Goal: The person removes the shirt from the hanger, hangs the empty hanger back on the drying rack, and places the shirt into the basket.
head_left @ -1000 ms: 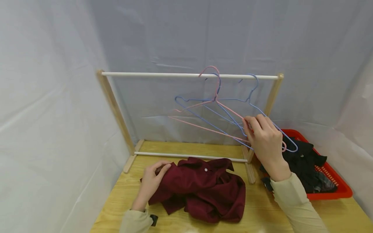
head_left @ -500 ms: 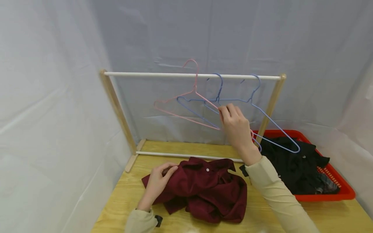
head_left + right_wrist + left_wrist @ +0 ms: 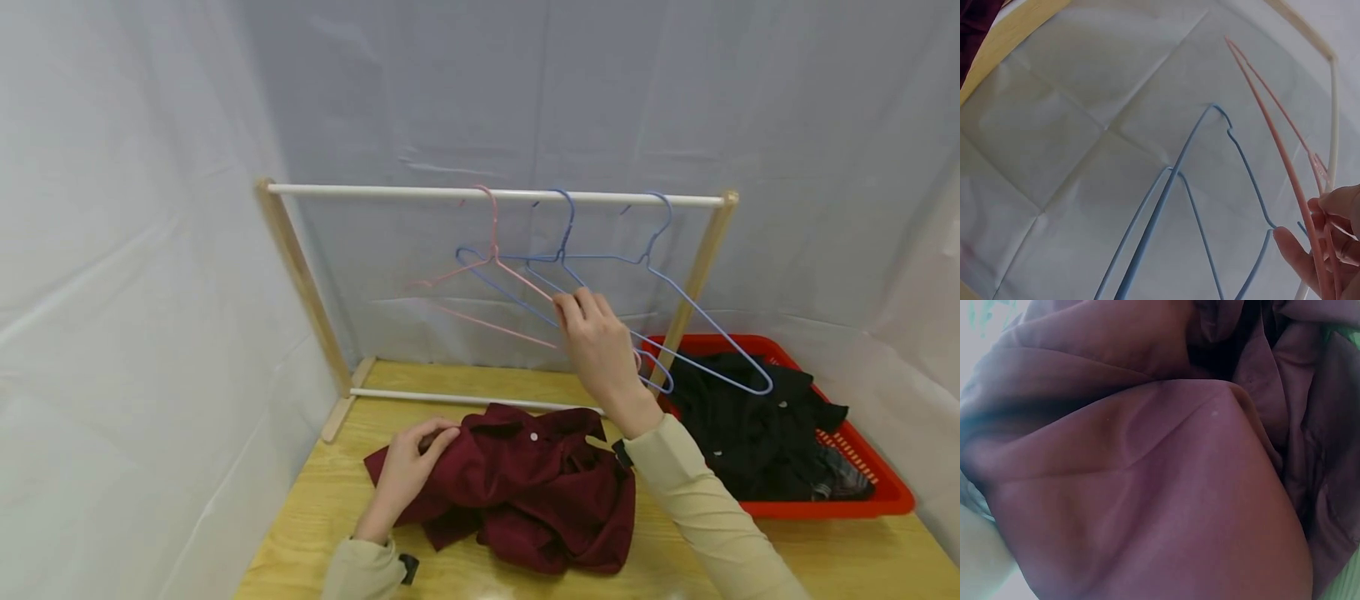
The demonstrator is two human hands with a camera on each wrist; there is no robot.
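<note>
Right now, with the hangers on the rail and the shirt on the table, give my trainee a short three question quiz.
1. True or false: the right hand holds the pink hanger.
2. How many blue hangers hang on the rail?
3. The left hand rests on: A) the maroon shirt B) the red basket C) bare table.

Key: 1 true; 2 two; 3 A.

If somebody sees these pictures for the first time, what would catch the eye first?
Probably the right hand, raised in the middle and gripping the pink hanger that hangs on the white rail beside two blue hangers. Below, the left hand rests on a dark red shirt crumpled on the wooden table. At the right, a red basket holds dark clothes.
</note>
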